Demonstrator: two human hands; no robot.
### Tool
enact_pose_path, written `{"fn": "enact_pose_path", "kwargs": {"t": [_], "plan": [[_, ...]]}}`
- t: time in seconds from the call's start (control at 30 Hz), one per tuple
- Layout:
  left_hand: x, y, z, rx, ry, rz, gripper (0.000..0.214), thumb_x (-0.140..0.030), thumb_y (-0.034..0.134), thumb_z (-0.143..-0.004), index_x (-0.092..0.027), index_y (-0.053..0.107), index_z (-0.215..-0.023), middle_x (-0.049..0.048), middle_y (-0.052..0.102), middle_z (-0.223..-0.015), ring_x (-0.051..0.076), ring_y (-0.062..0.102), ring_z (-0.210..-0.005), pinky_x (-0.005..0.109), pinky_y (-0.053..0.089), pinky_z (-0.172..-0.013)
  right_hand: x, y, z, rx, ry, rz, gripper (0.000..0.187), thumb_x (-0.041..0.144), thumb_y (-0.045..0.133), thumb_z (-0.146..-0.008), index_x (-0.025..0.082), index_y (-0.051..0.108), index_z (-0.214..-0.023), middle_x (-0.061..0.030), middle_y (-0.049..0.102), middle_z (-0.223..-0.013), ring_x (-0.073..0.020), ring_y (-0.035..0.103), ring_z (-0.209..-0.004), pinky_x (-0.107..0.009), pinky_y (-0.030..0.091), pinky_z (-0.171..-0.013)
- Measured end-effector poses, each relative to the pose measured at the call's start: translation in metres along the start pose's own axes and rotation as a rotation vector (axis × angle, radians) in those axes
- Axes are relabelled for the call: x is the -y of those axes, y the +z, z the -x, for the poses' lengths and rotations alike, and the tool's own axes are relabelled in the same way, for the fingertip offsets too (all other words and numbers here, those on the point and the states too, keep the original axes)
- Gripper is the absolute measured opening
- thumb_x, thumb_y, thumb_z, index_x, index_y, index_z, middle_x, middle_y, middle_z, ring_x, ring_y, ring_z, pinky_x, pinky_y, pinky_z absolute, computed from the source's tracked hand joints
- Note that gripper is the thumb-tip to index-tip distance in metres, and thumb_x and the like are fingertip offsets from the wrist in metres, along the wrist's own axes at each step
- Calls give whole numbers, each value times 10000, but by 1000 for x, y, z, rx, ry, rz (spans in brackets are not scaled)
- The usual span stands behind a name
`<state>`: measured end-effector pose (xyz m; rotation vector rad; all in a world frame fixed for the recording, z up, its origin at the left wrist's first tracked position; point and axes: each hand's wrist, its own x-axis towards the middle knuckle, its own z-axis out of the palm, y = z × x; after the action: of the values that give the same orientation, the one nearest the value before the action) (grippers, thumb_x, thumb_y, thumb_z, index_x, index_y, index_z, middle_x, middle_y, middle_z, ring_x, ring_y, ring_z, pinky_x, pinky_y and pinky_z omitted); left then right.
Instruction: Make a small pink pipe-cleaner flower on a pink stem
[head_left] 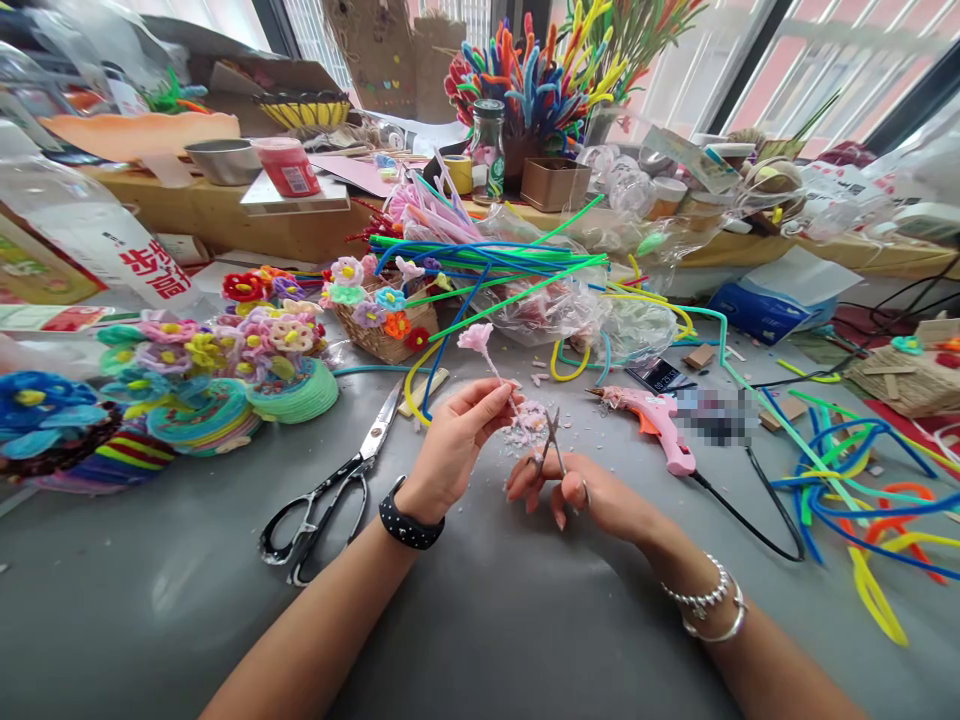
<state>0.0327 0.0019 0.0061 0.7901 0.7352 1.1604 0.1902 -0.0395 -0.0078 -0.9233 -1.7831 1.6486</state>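
My left hand (457, 440) pinches a pink pipe cleaner (486, 352) that rises to a fluffy tip at its upper end. My right hand (581, 492) grips small scissors (552, 440), whose blades point up at a fuzzy pink tuft (529, 424) on the lower part of the same stem. Pink fluff crumbs lie on the grey table (480, 620) around both hands.
Large black-handled scissors (330, 492) lie left of my left wrist. A pink glue gun (654, 420) with a black cord lies to the right. Pipe-cleaner flower baskets (225, 380) crowd the left, loose coloured pipe cleaners (862, 500) the right, and a bagged bundle (525, 280) lies behind.
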Motion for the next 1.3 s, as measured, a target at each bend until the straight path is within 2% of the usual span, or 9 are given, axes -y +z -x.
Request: {"fn": "enact_pose_path", "kwargs": {"t": [0.1, 0.23, 0.37, 0.53, 0.77, 0.93, 1.13, 1.3], "plan": [[1, -1, 0, 13, 7, -11, 83, -213, 622, -697, -173, 654, -762, -18, 613, -728, 48, 523, -667, 150, 400, -632, 1, 2, 1, 95, -36, 130, 790, 777, 223, -637, 125, 623, -833, -98, 581, -899, -145, 521, -679, -223, 406, -508], [2, -1, 0, 25, 1, -30, 81, -225, 620, -700, -184, 653, -762, -23, 620, -726, 44, 509, -654, 149, 380, -621, 0, 2, 2, 133, -92, 300, 769, 745, 196, -683, 133, 646, -803, -72, 604, -814, -149, 527, -689, -266, 412, -635], [1, 0, 1, 21, -4, -50, 76, -229, 625, -691, -184, 652, -746, -21, 628, -715, 48, 501, -638, 163, 369, -621, 0, 2, 2, 128, -61, 408, 734, 734, 233, -686, 141, 661, -749, -66, 617, -769, -161, 536, -698, -280, 405, -669], [0, 1, 1, -40, 32, -101, 89, -236, 638, -670, -177, 645, -737, -17, 626, -710, 59, 509, -646, 178, 367, -625, -1, 3, 0, 41, -43, 428, 694, 723, 279, -690, 143, 659, -660, -47, 607, -652, -136, 525, -601, -249, 401, -588], [1, 3, 2, -121, 78, -147, 133, -256, 651, -651, -164, 630, -745, -6, 625, -713, 73, 511, -640, 192, 375, -610, 0, 3, 0, -91, 44, 262, 615, 674, 363, -713, 135, 570, -502, -20, 557, -512, -69, 434, -376, -208, 358, -429], [1, 1, 1, -150, 99, -133, 155, -265, 640, -660, -162, 616, -773, 8, 644, -756, 76, 517, -631, 198, 384, -612, -1, -2, 1, -52, 31, 270, 654, 720, 332, -677, 134, 584, -532, -26, 553, -553, -85, 453, -439, -216, 358, -463], [2, -1, 0, -124, 92, -90, 110, -258, 634, -671, -182, 637, -751, -19, 631, -725, 56, 510, -619, 177, 368, -592, 7, -8, 3, 4, -24, 388, 796, 776, 137, -643, 137, 607, -704, -37, 562, -652, -125, 462, -581, -237, 347, -538], [2, -1, -1, -110, 89, -44, 101, -245, 633, -678, -181, 643, -755, -18, 625, -716, 52, 512, -622, 166, 370, -590, 11, -11, 8, 42, 10, 549, 775, 794, 196, -602, 142, 605, -687, -40, 531, -716, -133, 445, -620, -244, 333, -550]]}}
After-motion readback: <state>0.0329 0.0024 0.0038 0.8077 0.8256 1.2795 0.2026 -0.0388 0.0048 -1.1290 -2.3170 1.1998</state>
